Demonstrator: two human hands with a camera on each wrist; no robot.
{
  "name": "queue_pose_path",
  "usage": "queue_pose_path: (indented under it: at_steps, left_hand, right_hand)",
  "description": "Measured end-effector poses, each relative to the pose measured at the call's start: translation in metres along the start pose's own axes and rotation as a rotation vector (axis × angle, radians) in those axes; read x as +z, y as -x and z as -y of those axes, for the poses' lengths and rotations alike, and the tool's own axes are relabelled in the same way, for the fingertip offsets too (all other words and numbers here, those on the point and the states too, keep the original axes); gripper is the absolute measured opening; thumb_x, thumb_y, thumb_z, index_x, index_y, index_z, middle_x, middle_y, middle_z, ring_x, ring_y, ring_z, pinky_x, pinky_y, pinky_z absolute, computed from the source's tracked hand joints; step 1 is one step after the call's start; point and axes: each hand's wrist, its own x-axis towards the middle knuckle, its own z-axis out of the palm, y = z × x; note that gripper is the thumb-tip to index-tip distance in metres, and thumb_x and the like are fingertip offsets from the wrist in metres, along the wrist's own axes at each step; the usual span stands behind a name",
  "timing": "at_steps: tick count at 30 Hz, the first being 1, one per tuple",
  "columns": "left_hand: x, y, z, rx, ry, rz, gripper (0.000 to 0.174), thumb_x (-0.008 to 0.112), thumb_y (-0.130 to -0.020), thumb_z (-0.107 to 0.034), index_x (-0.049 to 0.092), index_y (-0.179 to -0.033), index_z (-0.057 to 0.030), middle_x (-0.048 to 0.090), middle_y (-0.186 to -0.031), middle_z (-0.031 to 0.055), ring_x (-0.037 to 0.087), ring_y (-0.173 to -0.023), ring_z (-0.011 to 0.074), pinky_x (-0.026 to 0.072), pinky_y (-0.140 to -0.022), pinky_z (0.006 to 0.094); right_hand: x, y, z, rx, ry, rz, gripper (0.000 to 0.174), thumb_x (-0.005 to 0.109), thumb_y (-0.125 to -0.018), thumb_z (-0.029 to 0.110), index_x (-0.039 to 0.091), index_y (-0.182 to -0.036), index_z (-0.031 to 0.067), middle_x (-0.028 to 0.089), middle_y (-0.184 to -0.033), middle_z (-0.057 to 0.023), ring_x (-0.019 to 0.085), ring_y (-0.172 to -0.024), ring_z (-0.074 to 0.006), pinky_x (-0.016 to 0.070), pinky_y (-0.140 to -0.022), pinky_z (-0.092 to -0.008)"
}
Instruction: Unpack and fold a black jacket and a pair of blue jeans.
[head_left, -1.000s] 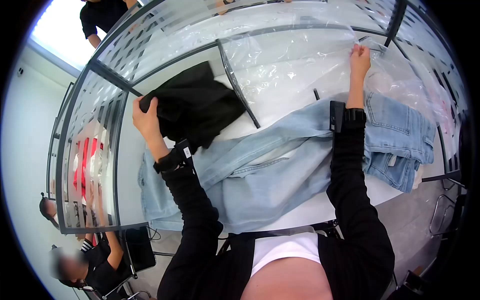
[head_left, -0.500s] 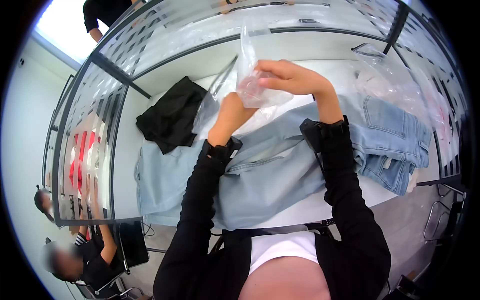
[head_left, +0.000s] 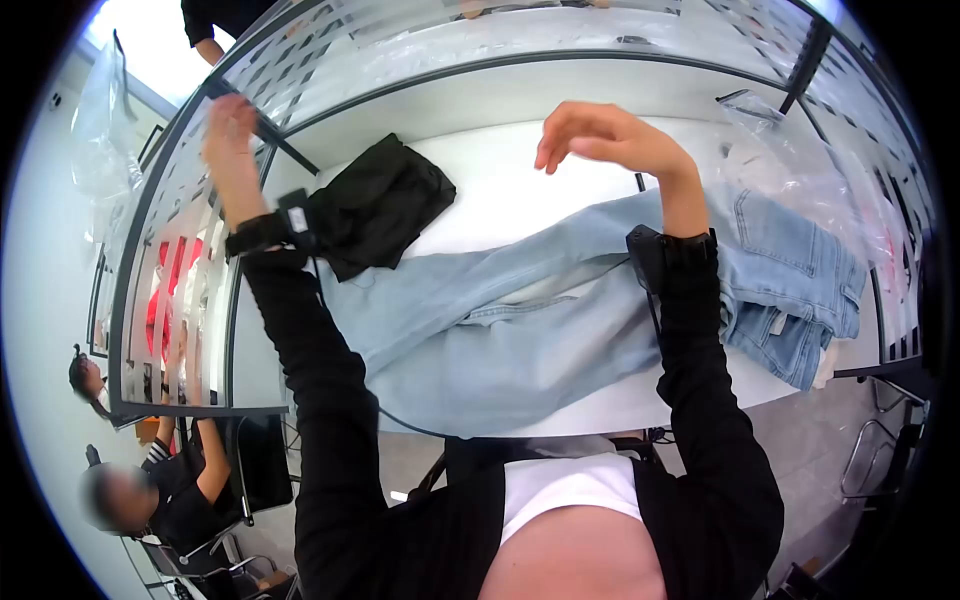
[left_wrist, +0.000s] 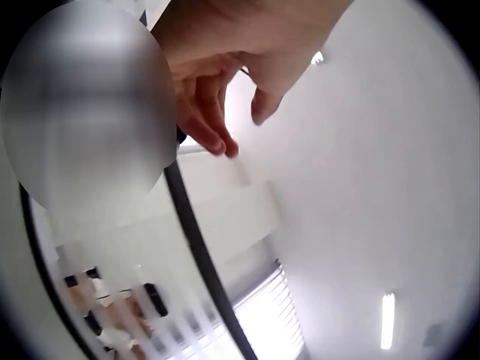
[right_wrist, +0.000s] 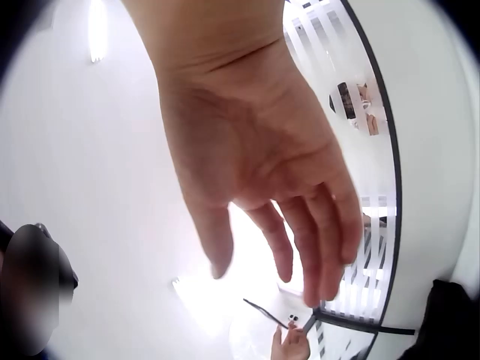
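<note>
My left hand (head_left: 230, 145) is raised at the upper left, over the partition's edge, blurred in the head view. Its fingers are loosely bent with nothing between them in the left wrist view. Beyond the partition a clear plastic bag (head_left: 105, 135) with a dark top strip hangs in the air, apart from that hand. My right hand (head_left: 610, 138) hovers over the white table (head_left: 490, 185), palm bare and fingers relaxed in the right wrist view. Below the left hand lies a folded black garment (head_left: 385, 205). Light blue jeans (head_left: 520, 330) stretch across the table's front.
Clear striped partitions with a dark frame (head_left: 540, 63) surround the table. At the right another clear bag (head_left: 770, 150) lies behind the jeans' waist. Past the left partition a seated person (head_left: 170, 490) works, and red cloth (head_left: 170, 290) shows through the panel.
The black garment was set down on the table. Both hands gathered the clear bag, then the left hand swung it left and let it go beyond the partition. The right hand moved slightly right.
</note>
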Motion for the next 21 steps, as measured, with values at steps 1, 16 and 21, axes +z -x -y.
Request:
queue_pose_path:
  at_steps: [1, 16, 21]
  left_hand:
    - [0.007, 0.005, 0.009, -0.205, 0.150, 0.023, 0.031, 0.055, -0.084, -0.023, 0.054, -0.101, 0.0024, 0.060, -0.091, 0.0100, 0.059, -0.079, 0.0156, 0.0478, -0.074, 0.0250]
    - [0.040, 0.158, 0.120, -0.250, -1.248, 0.748, 0.062, 0.067, -0.068, -0.039, 0.042, -0.119, -0.0168, 0.030, -0.128, 0.0218, 0.031, -0.118, 0.0414, 0.0343, -0.087, 0.0585]
    - [0.042, 0.153, 0.142, 0.118, -1.128, 0.732, 0.035, 0.063, -0.073, -0.013, 0.048, -0.103, -0.0060, 0.048, -0.101, 0.0195, 0.050, -0.090, 0.0411, 0.0440, -0.076, 0.0468]
  right_hand:
    - [0.005, -0.003, -0.001, 0.073, 0.034, 0.030, 0.021, 0.048, -0.086, 0.018, 0.052, -0.099, 0.0023, 0.060, -0.093, -0.0106, 0.058, -0.085, -0.0197, 0.0452, -0.080, -0.0319]
    - [0.006, 0.001, -0.040, 0.475, 0.481, 0.010, 0.030, 0.054, -0.083, 0.037, 0.057, -0.093, 0.0087, 0.064, -0.084, -0.0077, 0.060, -0.077, -0.0173, 0.0453, -0.069, -0.0311]
    - [0.010, -0.005, -0.055, 0.557, 0.500, 0.078, 0.035, 0.054, -0.082, 0.041, 0.057, -0.094, 0.0077, 0.065, -0.085, -0.0083, 0.061, -0.078, -0.0185, 0.0453, -0.072, -0.0328]
